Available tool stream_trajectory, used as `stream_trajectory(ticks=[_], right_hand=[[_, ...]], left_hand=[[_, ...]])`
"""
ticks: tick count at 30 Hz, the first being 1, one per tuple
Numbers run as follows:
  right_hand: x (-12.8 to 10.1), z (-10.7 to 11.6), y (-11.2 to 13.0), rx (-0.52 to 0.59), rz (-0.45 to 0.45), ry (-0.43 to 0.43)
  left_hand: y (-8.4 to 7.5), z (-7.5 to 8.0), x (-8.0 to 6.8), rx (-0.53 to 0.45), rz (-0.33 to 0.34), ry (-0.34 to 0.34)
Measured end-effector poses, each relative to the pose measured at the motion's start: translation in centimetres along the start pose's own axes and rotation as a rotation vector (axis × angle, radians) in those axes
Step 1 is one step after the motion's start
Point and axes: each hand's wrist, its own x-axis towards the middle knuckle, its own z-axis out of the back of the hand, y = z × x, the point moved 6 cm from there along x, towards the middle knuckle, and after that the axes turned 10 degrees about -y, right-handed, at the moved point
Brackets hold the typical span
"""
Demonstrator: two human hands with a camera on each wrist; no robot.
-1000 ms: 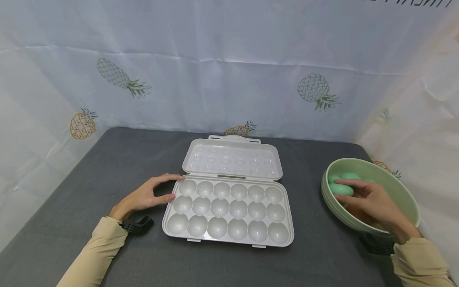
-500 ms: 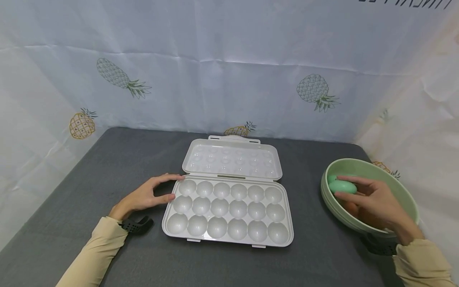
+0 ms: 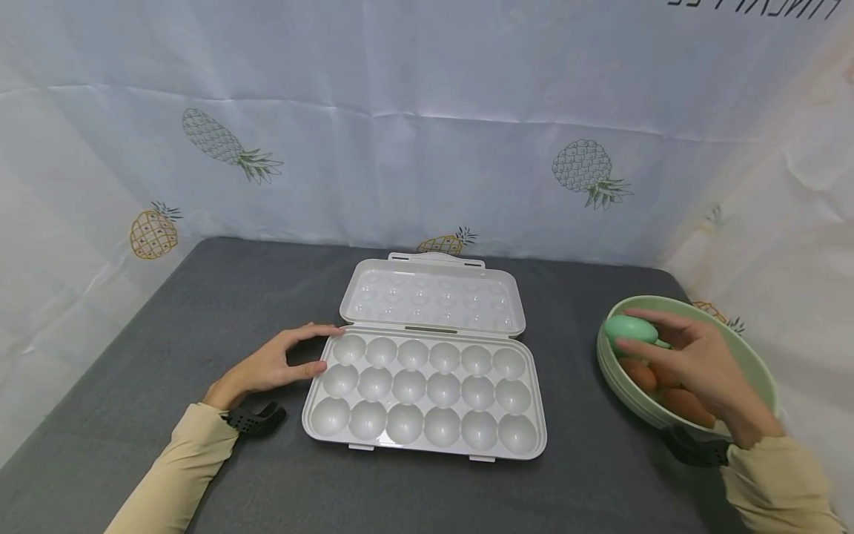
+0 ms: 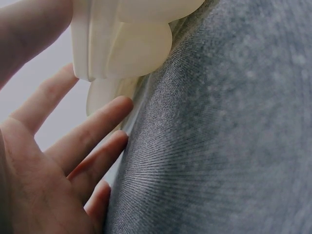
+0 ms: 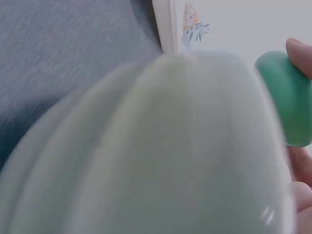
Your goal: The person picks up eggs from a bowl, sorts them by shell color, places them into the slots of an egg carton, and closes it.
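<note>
A green egg [image 3: 629, 332] is pinched between the thumb and fingers of my right hand [image 3: 710, 374], held above the left rim of a pale green bowl [image 3: 754, 356]. In the right wrist view the green egg [image 5: 285, 100] shows beyond the bowl wall [image 5: 195, 146]. Brown eggs [image 3: 638, 376] lie in the bowl below the hand, and a bit of another green egg shows behind the fingers. My left hand [image 3: 263, 363] rests with straight, spread fingers at the left edge of an opened white egg box [image 3: 540, 426], whose cups hold nothing.
The box's lid [image 3: 434, 297] lies back toward the rear of the dark grey table [image 3: 280, 482]. Behind the table hangs a pale curtain [image 3: 400, 170] printed with pineapples, which also runs along both sides. The bowl stands at the table's right side.
My right hand has lifted the green egg from among the others up to the bowl's left rim, uncovering more brown eggs. The left hand and the box have stayed put.
</note>
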Motion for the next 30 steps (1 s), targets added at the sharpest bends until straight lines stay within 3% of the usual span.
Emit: stream_trajectory(ticks=[11, 19, 25, 30], right_hand=[[1.5, -2.6, 2.2, -0.065, 0.03, -0.006], [2.5, -4.8, 4.6, 0.08, 0.142, 0.008], [3.0, -6.8, 5.3, 0.174, 0.138, 0.049], [3.5, -8.6, 5.7, 0.188, 0.161, 0.075]], left_hand=[[0.1, 0.2, -0.1, 0.014, -0.001, -0.003], [0.0, 0.2, -0.1, -0.02, -0.004, 0.005], [0.0, 0.2, 0.0, -0.02, 0.006, 0.004], [0.1, 0.2, 0.1, -0.017, 0.004, 0.006]])
